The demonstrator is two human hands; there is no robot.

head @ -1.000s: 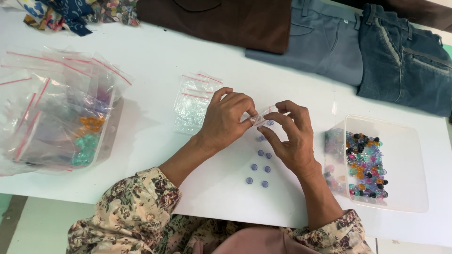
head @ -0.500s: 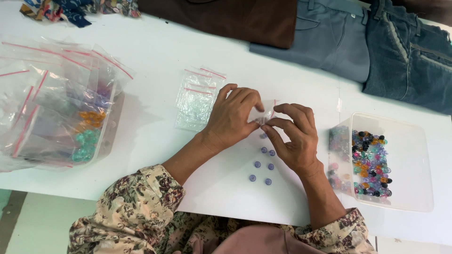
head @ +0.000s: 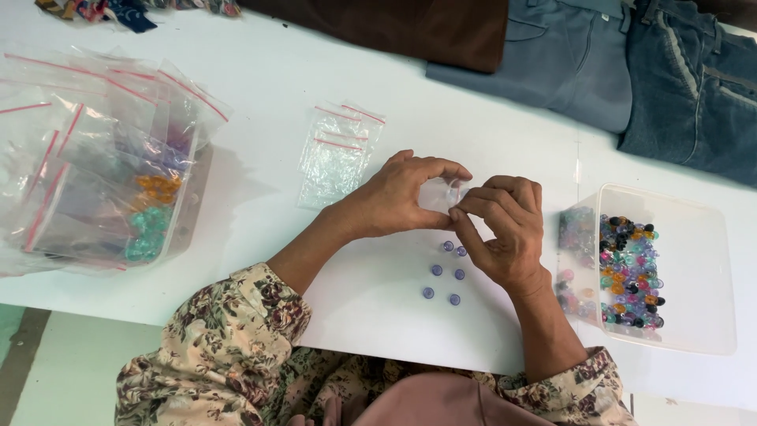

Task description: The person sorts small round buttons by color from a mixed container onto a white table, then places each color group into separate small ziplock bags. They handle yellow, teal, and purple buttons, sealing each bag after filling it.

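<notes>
Left hand [head: 394, 197] and right hand [head: 505, 229] are both pinching a small clear bag [head: 440, 193] between fingertips, holding it up over blue beads [head: 445, 272] lying loose on white table [head: 260, 87].

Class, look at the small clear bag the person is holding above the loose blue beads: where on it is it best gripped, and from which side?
Probably at its top edge, pinched from both sides. The small clear bag is thin and limp, so only an edge gives purchase. The left hand pinches it from the left, the right hand from the right, above the blue beads.
</notes>
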